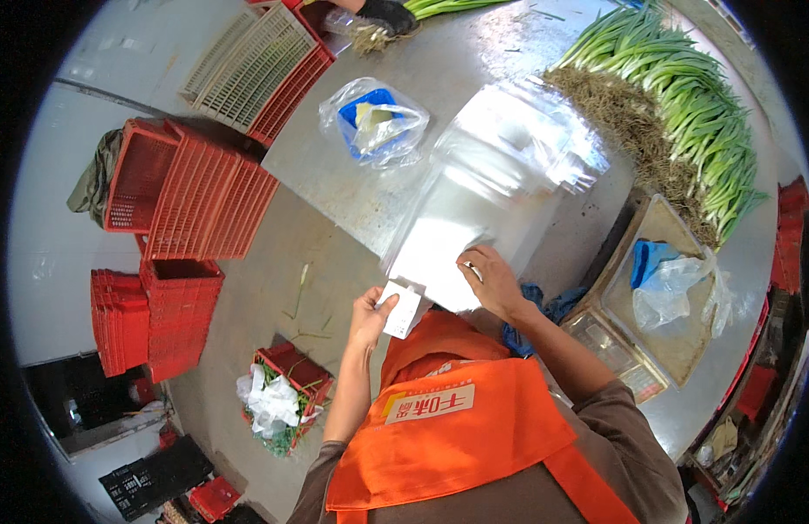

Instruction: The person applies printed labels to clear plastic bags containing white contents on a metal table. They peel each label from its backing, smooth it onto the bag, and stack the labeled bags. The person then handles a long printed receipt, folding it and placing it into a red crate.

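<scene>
My left hand grips a stack of white printed labels at the table's near edge, thumb on top. My right hand is bent over a pile of clear plastic bags, fingertips curled close together near the pile's near end. Whether a small label sits between those fingertips is too hard to make out. More clear bags, shiny with glare, lie across the far end of the pile. Green onions with their roots on form a long heap at the far right.
A blue basket in a clear bag stands at far left on the metal table. A tray holding a blue cloth is at right. Red crates are stacked left; a waste crate sits on the floor. Another person's gloved hand holds onions.
</scene>
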A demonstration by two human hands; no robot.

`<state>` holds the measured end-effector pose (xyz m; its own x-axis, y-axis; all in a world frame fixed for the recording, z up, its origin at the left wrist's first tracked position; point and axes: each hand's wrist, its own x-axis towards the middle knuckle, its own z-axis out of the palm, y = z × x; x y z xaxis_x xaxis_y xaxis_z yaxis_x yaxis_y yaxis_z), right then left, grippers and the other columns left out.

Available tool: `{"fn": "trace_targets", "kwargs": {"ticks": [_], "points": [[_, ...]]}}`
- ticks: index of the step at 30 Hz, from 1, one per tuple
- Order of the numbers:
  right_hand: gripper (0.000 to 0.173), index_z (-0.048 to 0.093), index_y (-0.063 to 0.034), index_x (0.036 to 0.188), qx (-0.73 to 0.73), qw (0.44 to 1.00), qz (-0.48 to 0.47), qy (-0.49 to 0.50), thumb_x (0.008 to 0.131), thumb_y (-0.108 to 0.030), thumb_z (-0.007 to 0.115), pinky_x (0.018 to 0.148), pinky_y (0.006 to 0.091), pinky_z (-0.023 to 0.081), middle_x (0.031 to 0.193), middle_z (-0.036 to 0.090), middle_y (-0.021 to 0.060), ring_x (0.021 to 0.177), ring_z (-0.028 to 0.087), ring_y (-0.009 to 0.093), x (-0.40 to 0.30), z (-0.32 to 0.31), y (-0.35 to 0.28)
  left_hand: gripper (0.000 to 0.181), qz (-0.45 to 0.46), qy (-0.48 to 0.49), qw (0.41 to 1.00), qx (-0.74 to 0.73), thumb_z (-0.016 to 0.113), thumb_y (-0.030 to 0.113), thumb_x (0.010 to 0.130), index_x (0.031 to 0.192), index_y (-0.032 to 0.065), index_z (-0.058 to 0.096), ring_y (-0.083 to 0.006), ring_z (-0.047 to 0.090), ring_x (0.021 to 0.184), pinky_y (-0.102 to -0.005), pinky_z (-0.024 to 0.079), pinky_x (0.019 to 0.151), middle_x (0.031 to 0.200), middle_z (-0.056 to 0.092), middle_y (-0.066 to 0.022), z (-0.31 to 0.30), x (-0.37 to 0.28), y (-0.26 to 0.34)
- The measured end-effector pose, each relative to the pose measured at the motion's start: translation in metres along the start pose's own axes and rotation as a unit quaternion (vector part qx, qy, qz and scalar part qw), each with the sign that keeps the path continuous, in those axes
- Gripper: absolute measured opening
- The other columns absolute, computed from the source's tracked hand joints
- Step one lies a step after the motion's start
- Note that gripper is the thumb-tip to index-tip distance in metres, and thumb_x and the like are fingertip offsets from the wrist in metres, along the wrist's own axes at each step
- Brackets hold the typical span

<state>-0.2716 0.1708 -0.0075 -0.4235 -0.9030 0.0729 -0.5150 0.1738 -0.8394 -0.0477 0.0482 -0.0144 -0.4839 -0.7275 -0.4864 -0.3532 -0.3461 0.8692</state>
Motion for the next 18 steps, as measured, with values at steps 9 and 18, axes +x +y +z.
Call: {"fn": "trace_targets", "kwargs": {"ticks": [9,18], "points": [[0.03,0.059,-0.0043,0.094,-0.164,0.986,-0.026,-0.025,0.07,-0.018,0.071,0.089,0.0395,0.038,0.108,0.052,0.0114,0.104,0.045,0.03,-0.007,0.0,0.004,0.001,-0.016,-0.041,0.999,-0.005,0.061,0.002,0.082,0.083,0.0021,0.062,-0.0062,0.053,0.067,-0.0223,0.043,0.061,0.079,0.062,-0.0005,0.002,-0.005,0.011],[0.011,0.066,-0.0054,0.072,-0.152,0.986,-0.071,0.017,0.073,-0.016,0.063,0.081,0.0374,0.04,0.084,0.057,0.0068,0.09,0.05,0.025,0.002,0.015,0.034,0.007,-0.035,-0.028,0.998,0.033,0.062,0.004,0.082,0.088,0.0006,0.061,-0.009,0.054,0.067,-0.024,0.045,0.061,0.077,0.061,-0.0029,-0.009,-0.009,0.01]]}}
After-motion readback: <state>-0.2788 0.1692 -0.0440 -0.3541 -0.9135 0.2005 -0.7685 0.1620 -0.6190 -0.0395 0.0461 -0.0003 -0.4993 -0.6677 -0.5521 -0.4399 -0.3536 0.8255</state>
